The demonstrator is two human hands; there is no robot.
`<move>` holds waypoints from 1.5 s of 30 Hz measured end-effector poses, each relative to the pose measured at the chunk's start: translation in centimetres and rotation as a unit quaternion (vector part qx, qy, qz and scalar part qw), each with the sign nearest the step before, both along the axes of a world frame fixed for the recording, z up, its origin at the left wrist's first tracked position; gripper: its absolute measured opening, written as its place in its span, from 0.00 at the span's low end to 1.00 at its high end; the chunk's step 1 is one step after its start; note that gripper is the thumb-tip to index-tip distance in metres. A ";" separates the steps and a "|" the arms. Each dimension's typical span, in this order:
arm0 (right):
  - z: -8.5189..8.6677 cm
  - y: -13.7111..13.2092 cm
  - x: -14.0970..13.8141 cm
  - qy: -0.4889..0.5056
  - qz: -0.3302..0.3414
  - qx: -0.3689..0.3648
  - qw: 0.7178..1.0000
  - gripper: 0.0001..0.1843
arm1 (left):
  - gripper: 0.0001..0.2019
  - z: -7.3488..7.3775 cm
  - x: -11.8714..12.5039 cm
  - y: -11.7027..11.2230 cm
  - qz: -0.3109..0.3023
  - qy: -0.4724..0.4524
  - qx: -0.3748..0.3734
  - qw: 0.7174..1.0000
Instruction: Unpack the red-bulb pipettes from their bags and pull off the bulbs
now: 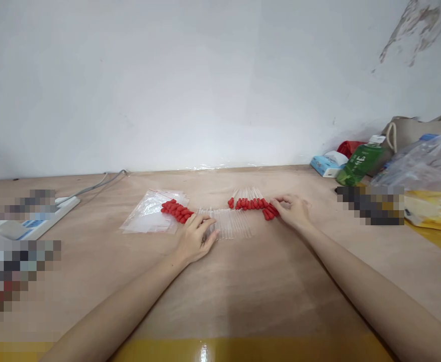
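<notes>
Glass droppers with red rubber bulbs lie in two rows on the wooden table. The near row has its clear tubes side by side, its red bulbs at the left. The far row lies behind it. My left hand rests flat on the near row's tubes, fingers stretched out. My right hand is curled at the right end of the far row, its fingertips pinching red bulbs. A stack of clear plastic bags lies just left of the bulbs.
A white power strip with its grey cable sits at the left. At the back right are a tissue pack, a green bottle, a beige bag and clear plastic bags. Yellow tape lines the near edge.
</notes>
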State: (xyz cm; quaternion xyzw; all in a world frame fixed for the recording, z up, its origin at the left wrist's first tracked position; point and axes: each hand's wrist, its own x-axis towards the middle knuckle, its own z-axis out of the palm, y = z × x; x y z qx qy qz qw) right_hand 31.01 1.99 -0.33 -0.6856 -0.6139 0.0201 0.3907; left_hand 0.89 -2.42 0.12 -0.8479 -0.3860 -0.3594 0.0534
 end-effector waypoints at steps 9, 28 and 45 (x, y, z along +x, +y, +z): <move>1.7 2.0 -2.2 -0.102 -0.043 -0.141 0.984 0.16 | 0.16 0.2 -0.5 -0.5 -0.031 0.047 -0.030 0.998; 1.4 -1.5 -3.4 0.151 0.104 0.026 0.983 0.16 | 0.23 0.1 -1.1 -0.4 0.022 0.005 -0.029 0.999; -1.0 -6.4 -7.0 -0.170 0.307 0.195 0.916 0.08 | 0.09 -0.4 1.1 -1.5 -0.043 0.084 0.048 0.994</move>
